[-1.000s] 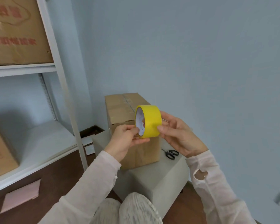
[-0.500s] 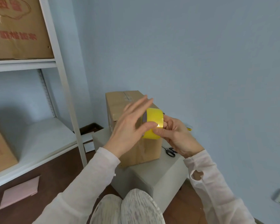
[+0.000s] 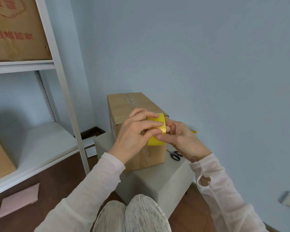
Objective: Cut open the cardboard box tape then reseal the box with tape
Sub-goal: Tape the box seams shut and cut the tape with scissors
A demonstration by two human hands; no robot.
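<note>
Grey stool (image 3: 157, 178) props cardboard box (image 3: 124, 108) at working height. Yellow tape roll (image 3: 155, 141) is in front of box: left hand (image 3: 132, 136) grips it, right hand (image 3: 182, 139) pinches its edge, likely hunting the end. Scissors (image 3: 175, 155) lie beside box, in reach.

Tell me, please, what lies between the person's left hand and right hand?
Seen in the head view, a yellow roll of tape lies there, held by the left hand and the right hand.

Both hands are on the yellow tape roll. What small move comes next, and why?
Probably peel the end free: the left hand grips the tape roll, the right hand pinches at its edge, and no strip reaches the cardboard box yet.
</note>
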